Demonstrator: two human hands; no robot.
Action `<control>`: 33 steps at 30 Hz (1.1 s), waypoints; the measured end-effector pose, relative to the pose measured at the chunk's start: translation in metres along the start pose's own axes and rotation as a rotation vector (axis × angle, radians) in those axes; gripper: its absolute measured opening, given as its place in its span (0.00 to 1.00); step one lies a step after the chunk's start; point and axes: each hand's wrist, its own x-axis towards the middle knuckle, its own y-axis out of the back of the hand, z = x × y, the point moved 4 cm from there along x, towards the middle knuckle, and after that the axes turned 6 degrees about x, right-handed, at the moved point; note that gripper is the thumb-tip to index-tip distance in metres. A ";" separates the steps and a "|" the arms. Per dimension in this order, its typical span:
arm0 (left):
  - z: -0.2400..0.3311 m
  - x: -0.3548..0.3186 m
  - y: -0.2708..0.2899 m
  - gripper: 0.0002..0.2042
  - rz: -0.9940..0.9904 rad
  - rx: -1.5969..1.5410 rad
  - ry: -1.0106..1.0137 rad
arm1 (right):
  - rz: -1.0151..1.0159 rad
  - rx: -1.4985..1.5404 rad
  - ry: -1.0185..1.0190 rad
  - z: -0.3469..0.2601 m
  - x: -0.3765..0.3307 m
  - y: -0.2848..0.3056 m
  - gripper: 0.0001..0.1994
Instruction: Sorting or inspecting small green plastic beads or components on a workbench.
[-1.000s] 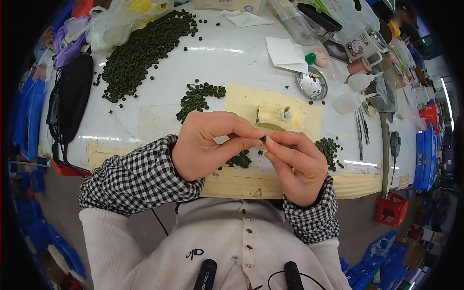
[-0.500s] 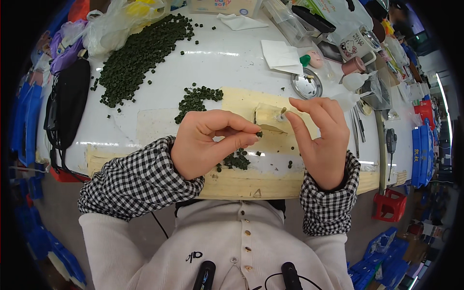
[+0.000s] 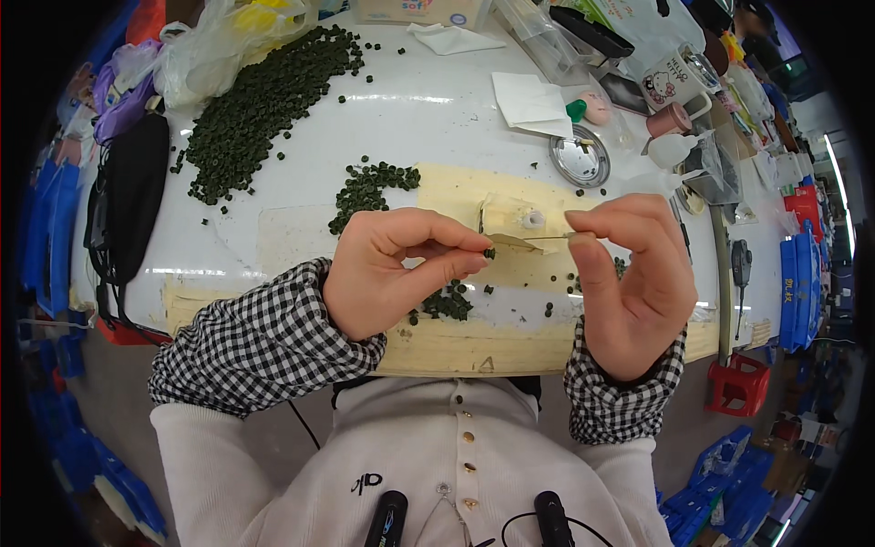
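Head view: the left hand (image 3: 387,264) pinches a dark-green piece (image 3: 490,253) near the yellow block (image 3: 503,217), the right hand (image 3: 643,287) a thin tool (image 3: 556,237), seemingly lining up, the next move calling for steady aim.

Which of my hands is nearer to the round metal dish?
Right. Your right hand is just below the metal dish in the picture; your left hand is farther off, to its lower left.

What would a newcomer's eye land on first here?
Probably the large heap of tiny dark green pieces, upper left on the white table. Next, near the centre, the left hand pinching one small green piece, and, right of it, the right hand holding a thin, straight rod.
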 end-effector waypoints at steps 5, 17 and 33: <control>0.001 0.000 0.000 0.08 -0.015 0.040 -0.017 | -0.100 0.294 -0.119 0.017 -0.008 -0.020 0.05; 0.001 0.000 0.000 0.08 -0.023 0.039 -0.009 | -0.129 0.392 -0.193 0.021 -0.012 -0.030 0.03; 0.002 0.001 -0.001 0.08 0.005 0.051 -0.033 | 0.085 0.079 -0.140 0.030 -0.008 -0.013 0.03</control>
